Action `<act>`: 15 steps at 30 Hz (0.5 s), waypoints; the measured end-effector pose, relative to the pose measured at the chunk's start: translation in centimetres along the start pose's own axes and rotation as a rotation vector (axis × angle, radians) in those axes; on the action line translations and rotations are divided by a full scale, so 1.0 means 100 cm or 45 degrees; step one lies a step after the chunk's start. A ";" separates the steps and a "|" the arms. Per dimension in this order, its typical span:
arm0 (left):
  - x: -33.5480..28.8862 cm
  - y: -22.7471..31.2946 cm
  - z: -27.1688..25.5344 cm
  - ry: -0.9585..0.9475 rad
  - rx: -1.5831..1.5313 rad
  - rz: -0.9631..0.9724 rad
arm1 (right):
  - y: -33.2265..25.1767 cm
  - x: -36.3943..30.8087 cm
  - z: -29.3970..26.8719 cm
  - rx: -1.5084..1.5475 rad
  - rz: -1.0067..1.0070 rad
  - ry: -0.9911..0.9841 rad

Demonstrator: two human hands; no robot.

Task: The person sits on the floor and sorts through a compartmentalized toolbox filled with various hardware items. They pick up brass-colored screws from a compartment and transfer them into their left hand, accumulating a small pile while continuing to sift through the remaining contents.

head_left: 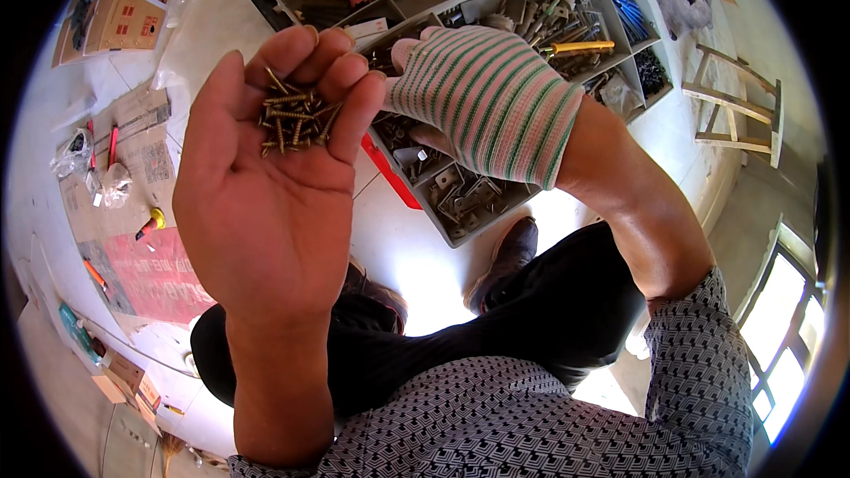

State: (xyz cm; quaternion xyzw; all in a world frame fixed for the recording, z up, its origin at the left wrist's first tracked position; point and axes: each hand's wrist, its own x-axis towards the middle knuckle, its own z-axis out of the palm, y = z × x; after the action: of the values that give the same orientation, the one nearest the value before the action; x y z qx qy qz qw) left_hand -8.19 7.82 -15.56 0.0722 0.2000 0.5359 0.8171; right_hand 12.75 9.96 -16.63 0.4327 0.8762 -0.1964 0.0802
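Observation:
Palm up and cupped, my bare left hand holds a small heap of brass-coloured screws at the base of its curled fingers. My right hand wears a white knitted glove with green stripes. It reaches over a grey compartmented hardware box, its fingers down at a compartment close beside the left fingertips. The right fingertips are hidden, so what they touch cannot be made out. Metal brackets lie in the near compartment below the glove. Drill bits and other metal pieces fill one beyond it.
A yellow-handled tool lies across the box, and blue pieces fill a right-hand section. A wooden stool stands at the right. Flattened cardboard with scattered tools lies at the left, cartons behind it. My shoes are below the box.

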 end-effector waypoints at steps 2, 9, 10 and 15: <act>-0.007 0.004 -0.004 0.044 0.035 0.028 | -0.004 0.008 0.010 -0.045 -0.082 0.056; -0.004 0.001 0.000 0.028 0.002 0.016 | -0.004 0.001 0.000 -0.110 -0.027 0.039; -0.004 0.001 0.000 0.030 0.001 0.014 | -0.004 0.001 0.000 -0.093 -0.036 0.044; -0.005 0.003 0.000 0.048 0.002 0.010 | -0.005 0.005 0.000 -0.051 -0.038 -0.001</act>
State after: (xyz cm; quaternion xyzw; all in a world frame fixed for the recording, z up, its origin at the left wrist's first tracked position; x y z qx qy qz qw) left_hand -8.59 7.50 -15.30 0.0636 0.2156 0.5402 0.8110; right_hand 12.03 10.07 -16.68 0.4180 0.8862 -0.1803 0.0861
